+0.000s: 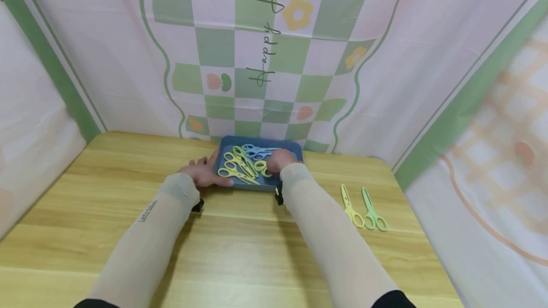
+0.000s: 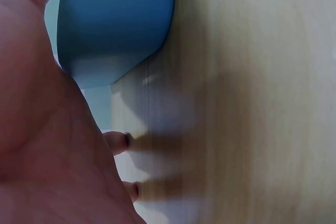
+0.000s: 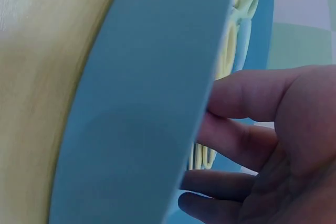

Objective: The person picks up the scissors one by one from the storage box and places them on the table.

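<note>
A blue tray (image 1: 257,187) stands at the back of the table with several yellow, green and blue scissors in it. My left hand (image 1: 204,173) is at the tray's left end, thumb along the near corner and the other fingers spread. In the left wrist view its palm lies beside the tray wall (image 2: 118,19). Over the right side of the tray, my right hand (image 1: 281,159) reaches in beside yellow scissors (image 1: 260,165). The right wrist view shows thumb and index finger close together, their tips hidden behind the near wall (image 3: 142,87). Any grip is hidden.
To the right of the tray, yellow scissors (image 1: 352,207) and green scissors (image 1: 372,210) lie side by side on the wooden table (image 1: 239,260). A patterned cloth (image 1: 257,51) hangs directly behind the tray, with more cloth at both sides.
</note>
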`<action>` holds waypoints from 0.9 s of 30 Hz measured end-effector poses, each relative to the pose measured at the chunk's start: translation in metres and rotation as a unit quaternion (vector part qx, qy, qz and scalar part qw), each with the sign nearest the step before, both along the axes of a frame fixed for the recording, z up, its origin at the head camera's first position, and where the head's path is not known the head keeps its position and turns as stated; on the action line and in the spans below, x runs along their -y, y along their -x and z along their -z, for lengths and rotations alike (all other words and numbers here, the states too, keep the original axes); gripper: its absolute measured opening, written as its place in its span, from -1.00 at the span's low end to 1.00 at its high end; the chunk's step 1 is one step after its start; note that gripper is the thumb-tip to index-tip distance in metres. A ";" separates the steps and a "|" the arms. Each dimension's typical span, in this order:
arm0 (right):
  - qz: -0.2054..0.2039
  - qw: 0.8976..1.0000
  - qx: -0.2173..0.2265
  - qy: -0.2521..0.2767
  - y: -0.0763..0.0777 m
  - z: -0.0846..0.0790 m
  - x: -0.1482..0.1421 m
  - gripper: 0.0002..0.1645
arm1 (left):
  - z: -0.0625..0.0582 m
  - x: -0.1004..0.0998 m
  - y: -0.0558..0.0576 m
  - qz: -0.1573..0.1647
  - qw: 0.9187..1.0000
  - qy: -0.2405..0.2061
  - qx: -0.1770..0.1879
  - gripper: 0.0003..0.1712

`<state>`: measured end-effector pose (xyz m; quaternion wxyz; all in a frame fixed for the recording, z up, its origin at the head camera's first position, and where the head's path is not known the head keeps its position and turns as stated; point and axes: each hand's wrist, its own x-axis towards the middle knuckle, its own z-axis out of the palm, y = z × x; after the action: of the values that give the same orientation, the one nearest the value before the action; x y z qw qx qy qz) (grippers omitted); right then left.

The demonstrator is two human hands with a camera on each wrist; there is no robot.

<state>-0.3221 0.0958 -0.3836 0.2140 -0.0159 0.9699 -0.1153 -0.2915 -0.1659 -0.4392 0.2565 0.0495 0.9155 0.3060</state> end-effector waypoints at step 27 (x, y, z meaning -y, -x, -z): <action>-0.029 0.996 -0.055 -0.058 -0.006 -0.028 -0.016 -0.62 | -0.007 -0.002 -0.004 0.016 1.000 0.005 -0.009 0.56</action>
<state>-0.3165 0.1119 -0.3555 0.1641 -0.0375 0.9844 -0.0516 -0.2877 -0.1638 -0.4323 0.2535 0.0655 0.9182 0.2971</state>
